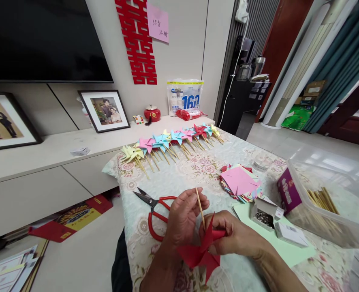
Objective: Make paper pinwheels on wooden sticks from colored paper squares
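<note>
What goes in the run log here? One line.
left hand: holds stick | right hand: holds red pinwheel | scissors: on table

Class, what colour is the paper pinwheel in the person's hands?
Red pinwheel, clearest in the head view.

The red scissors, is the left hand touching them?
Apart. The head view shows the left hand raised, pinching a wooden stick, while the red scissors lie on the flowered cloth beyond and beneath it.

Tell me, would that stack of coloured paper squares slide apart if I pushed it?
Probably. The stack of coloured paper squares is already fanned out, its edges uneven, so the loose sheets likely slip over each other. Each thin sheet would likely bend floppily when lifted. It looks light, so a push may scatter it across the flowered tablecloth.
</note>
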Demonstrator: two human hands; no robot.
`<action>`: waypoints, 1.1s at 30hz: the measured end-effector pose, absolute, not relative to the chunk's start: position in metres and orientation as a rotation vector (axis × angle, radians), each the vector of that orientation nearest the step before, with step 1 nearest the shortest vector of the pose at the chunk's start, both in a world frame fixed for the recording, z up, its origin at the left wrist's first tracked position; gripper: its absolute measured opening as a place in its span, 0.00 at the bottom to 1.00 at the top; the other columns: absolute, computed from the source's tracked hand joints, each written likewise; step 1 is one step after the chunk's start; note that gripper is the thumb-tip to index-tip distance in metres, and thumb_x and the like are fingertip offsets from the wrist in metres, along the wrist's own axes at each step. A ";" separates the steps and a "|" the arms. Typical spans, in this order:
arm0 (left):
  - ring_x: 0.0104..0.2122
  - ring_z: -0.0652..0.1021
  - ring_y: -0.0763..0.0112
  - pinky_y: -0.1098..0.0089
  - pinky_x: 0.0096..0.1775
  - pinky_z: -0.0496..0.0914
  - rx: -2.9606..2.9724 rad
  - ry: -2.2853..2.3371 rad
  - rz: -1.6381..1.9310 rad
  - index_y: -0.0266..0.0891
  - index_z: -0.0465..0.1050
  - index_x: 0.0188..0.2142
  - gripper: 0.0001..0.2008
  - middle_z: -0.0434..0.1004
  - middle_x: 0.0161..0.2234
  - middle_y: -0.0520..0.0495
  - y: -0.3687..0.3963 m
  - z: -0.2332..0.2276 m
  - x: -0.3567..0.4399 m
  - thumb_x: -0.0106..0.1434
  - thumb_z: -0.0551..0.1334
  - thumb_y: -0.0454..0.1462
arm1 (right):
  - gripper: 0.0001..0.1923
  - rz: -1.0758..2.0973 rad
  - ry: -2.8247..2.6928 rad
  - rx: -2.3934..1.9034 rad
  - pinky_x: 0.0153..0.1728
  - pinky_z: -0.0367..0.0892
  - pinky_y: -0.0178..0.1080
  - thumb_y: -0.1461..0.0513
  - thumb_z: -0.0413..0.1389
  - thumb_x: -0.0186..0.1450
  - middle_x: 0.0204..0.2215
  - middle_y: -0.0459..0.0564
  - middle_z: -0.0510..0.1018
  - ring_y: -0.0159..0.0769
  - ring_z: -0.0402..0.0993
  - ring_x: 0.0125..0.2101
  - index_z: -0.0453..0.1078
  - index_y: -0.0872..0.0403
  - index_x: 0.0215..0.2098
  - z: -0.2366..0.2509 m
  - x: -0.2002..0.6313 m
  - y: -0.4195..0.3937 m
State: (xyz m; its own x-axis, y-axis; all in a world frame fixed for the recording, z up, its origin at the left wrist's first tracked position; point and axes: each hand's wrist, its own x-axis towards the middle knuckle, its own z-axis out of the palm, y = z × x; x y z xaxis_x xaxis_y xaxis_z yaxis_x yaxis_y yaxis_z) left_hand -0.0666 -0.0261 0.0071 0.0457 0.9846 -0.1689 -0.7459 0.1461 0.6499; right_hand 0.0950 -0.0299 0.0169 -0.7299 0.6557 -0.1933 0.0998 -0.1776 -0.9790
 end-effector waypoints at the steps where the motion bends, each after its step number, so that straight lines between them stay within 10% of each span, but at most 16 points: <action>1: 0.30 0.80 0.70 0.70 0.38 0.73 0.456 0.665 1.383 0.33 0.80 0.37 0.15 0.80 0.28 0.47 -0.027 0.008 -0.066 0.51 0.74 0.38 | 0.06 1.964 -1.714 -0.863 0.23 0.50 0.32 0.66 0.62 0.49 0.24 0.40 0.65 0.26 0.55 0.24 0.69 0.56 0.24 0.017 0.094 -0.030; 10: 0.18 0.70 0.79 0.76 0.20 0.61 0.455 0.716 1.430 0.35 0.76 0.32 0.14 0.74 0.25 0.53 -0.024 0.011 -0.068 0.48 0.74 0.40 | 0.04 1.758 -1.742 -0.815 0.33 0.65 0.35 0.66 0.64 0.56 0.46 0.50 0.74 0.34 0.71 0.35 0.72 0.55 0.25 0.029 0.111 -0.026; 17: 0.19 0.68 0.81 0.77 0.21 0.58 0.480 0.815 1.434 0.35 0.75 0.29 0.09 0.74 0.25 0.52 -0.028 0.014 -0.063 0.50 0.72 0.36 | 0.07 1.811 -1.668 -0.787 0.28 0.61 0.35 0.60 0.65 0.58 0.28 0.47 0.75 0.33 0.68 0.26 0.73 0.54 0.28 0.028 0.121 -0.027; 28: 0.27 0.74 0.80 0.78 0.28 0.68 0.142 0.497 1.544 0.35 0.75 0.31 0.08 0.74 0.30 0.51 -0.015 0.011 -0.074 0.52 0.71 0.27 | 0.04 1.630 -1.899 -0.875 0.36 0.65 0.35 0.69 0.61 0.55 0.42 0.49 0.74 0.36 0.71 0.37 0.71 0.55 0.26 0.029 0.106 -0.026; 33: 0.29 0.76 0.79 0.78 0.32 0.71 0.106 0.470 1.574 0.35 0.75 0.32 0.07 0.76 0.31 0.51 -0.014 0.010 -0.076 0.55 0.69 0.26 | 0.05 1.622 -1.957 -0.904 0.30 0.61 0.33 0.70 0.59 0.54 0.32 0.44 0.72 0.32 0.68 0.30 0.69 0.54 0.25 0.021 0.102 -0.026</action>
State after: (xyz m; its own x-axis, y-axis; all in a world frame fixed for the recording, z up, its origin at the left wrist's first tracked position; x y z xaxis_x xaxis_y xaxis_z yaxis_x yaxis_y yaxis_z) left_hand -0.0762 -0.0138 0.0103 -0.0706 0.9732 -0.2187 -0.9339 0.0126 0.3574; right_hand 0.1020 -0.0260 0.0209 -0.6892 0.7211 -0.0715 0.2041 0.0985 -0.9740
